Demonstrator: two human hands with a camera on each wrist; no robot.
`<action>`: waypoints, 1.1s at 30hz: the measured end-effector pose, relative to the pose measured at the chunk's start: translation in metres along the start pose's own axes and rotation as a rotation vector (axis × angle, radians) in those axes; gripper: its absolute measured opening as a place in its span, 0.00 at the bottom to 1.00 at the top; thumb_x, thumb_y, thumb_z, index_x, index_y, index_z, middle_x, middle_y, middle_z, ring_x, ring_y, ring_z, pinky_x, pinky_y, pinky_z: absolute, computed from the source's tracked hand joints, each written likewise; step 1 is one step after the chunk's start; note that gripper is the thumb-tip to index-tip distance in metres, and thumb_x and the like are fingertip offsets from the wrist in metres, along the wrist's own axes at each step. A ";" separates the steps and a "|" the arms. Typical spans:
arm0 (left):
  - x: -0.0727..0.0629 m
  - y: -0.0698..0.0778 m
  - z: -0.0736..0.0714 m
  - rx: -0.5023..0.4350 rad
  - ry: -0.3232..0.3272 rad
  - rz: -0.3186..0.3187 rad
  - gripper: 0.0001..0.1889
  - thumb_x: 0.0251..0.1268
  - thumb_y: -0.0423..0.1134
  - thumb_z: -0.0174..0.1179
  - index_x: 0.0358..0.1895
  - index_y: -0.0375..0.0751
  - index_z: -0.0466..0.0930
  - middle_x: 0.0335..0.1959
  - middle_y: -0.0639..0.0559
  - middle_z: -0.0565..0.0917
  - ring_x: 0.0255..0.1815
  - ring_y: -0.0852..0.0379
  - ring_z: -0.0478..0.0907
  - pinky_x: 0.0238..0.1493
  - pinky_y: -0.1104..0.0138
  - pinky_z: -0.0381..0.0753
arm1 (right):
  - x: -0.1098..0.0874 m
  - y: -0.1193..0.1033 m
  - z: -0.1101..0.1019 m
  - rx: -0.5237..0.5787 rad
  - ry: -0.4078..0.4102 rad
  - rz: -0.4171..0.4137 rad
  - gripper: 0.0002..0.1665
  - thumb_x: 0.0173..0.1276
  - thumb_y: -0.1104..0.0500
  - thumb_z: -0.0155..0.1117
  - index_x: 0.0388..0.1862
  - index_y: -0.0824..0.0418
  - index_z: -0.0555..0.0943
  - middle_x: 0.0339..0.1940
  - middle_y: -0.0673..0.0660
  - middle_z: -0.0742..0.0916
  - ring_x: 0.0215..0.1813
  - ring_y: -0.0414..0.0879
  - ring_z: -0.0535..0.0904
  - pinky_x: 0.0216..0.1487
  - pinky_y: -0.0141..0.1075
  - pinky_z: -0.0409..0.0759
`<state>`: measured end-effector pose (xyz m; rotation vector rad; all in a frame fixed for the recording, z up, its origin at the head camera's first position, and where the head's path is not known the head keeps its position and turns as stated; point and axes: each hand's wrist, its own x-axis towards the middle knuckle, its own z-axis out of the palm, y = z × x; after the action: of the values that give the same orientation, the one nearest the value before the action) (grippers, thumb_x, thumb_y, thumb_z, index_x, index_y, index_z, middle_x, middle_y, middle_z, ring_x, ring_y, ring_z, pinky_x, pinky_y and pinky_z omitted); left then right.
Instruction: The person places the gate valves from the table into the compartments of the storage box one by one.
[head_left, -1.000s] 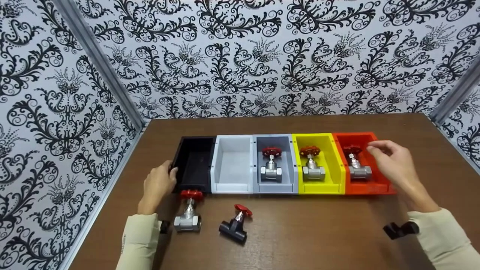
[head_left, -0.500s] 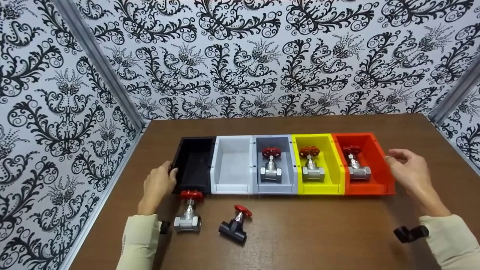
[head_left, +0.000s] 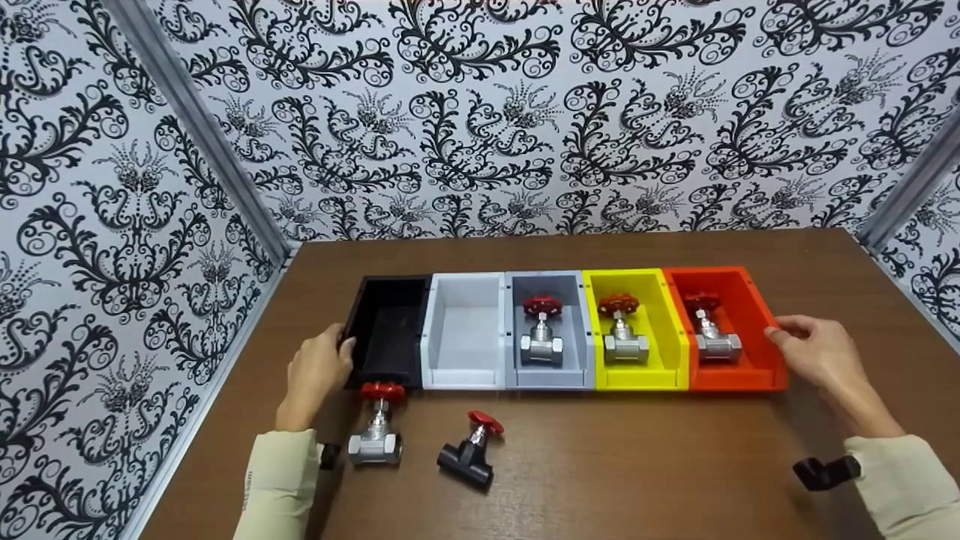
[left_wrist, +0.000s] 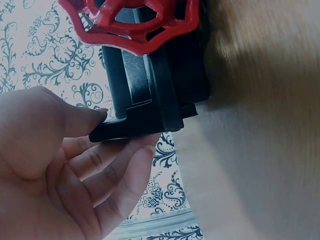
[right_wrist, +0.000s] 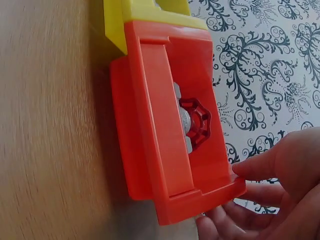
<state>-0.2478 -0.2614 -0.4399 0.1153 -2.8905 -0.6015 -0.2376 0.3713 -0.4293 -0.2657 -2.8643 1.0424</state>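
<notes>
Five bins stand joined in a row: black (head_left: 390, 322), white (head_left: 469, 322), grey (head_left: 551, 376), yellow (head_left: 671, 360) and red-orange (head_left: 757, 330). My left hand (head_left: 319, 367) pinches the black bin's outer side wall, thumb at the rim and fingers along the outside. At the opposite end, my right hand (head_left: 821, 360) holds the red-orange bin's outer wall the same way, as the right wrist view shows. Metal valves with red handwheels lie in the grey bin (head_left: 541, 346), the yellow bin (head_left: 626, 345) and the red-orange bin (head_left: 718, 345).
In front of the black bin a metal valve (head_left: 376, 446) lies on the brown table (head_left: 637, 465), its red handwheel close to the bin's front. A black valve with a red handwheel (head_left: 469, 461) lies right of it. Patterned walls (head_left: 487, 135) rise behind and at the sides.
My right hand has moved from above the red-orange bin outward to its right wall and taken hold there. The left hand stays at the black bin; the row has shifted barely, if at all.
</notes>
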 end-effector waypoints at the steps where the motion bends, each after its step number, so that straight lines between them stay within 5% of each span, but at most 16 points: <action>1: 0.000 0.000 0.000 0.001 -0.004 -0.002 0.18 0.73 0.41 0.52 0.60 0.35 0.76 0.50 0.28 0.82 0.49 0.26 0.79 0.44 0.36 0.75 | 0.000 0.001 0.000 -0.004 -0.008 0.005 0.31 0.75 0.50 0.54 0.63 0.75 0.74 0.56 0.78 0.79 0.51 0.66 0.77 0.42 0.42 0.73; 7: 0.000 0.002 -0.004 0.018 -0.033 -0.025 0.20 0.75 0.42 0.51 0.63 0.35 0.74 0.53 0.27 0.81 0.51 0.26 0.79 0.46 0.36 0.75 | 0.000 0.000 -0.004 -0.035 -0.045 0.042 0.33 0.75 0.47 0.55 0.67 0.71 0.72 0.59 0.80 0.77 0.52 0.69 0.77 0.45 0.51 0.78; 11: 0.000 0.003 -0.006 0.026 -0.037 -0.030 0.20 0.75 0.42 0.50 0.64 0.35 0.74 0.54 0.26 0.80 0.51 0.25 0.78 0.46 0.36 0.75 | 0.001 -0.001 -0.008 -0.050 -0.066 0.038 0.36 0.74 0.43 0.55 0.67 0.70 0.72 0.62 0.81 0.74 0.58 0.73 0.72 0.53 0.62 0.71; 22: -0.004 -0.001 -0.008 0.025 -0.050 -0.049 0.21 0.76 0.44 0.49 0.64 0.36 0.73 0.55 0.26 0.80 0.51 0.25 0.78 0.47 0.36 0.75 | 0.006 -0.004 -0.011 -0.060 -0.121 0.006 0.35 0.74 0.43 0.57 0.64 0.71 0.74 0.60 0.80 0.76 0.61 0.76 0.70 0.54 0.63 0.69; 29: -0.007 0.002 -0.008 0.016 -0.008 -0.028 0.22 0.72 0.44 0.53 0.62 0.33 0.75 0.54 0.31 0.82 0.50 0.27 0.80 0.46 0.37 0.76 | 0.005 0.000 -0.014 -0.082 -0.115 -0.002 0.35 0.74 0.43 0.56 0.65 0.71 0.73 0.59 0.80 0.76 0.58 0.73 0.72 0.48 0.54 0.72; 33: -0.009 0.007 -0.008 -0.004 0.014 -0.007 0.21 0.71 0.43 0.55 0.59 0.31 0.77 0.51 0.31 0.82 0.51 0.30 0.79 0.47 0.39 0.77 | 0.002 0.003 -0.016 -0.044 -0.130 0.034 0.37 0.73 0.42 0.56 0.66 0.70 0.72 0.60 0.81 0.75 0.60 0.74 0.71 0.52 0.59 0.70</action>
<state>-0.2372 -0.2566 -0.4311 0.1282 -2.8764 -0.6052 -0.2373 0.3841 -0.4184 -0.2598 -3.0116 1.0409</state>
